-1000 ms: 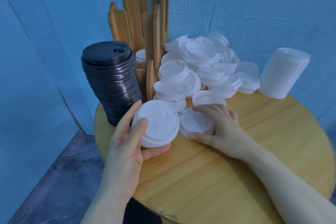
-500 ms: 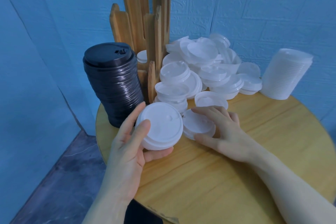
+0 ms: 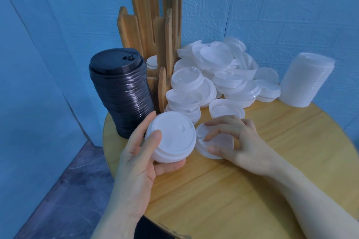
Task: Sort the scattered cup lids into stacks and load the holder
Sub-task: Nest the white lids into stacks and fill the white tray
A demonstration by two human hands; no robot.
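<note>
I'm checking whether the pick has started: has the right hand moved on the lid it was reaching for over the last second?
Yes, slightly. Against the wooden table, the right hand has curled its fingers round the loose white lid, tilting it up.

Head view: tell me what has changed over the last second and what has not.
The right hand went from lying flat over the loose white lid on the table to curling its fingers round it, thumb at the near rim. The left hand holds its small stack of white lids as before. The black lid stack, wooden holder, lid pile and clear stack have not moved.
</note>
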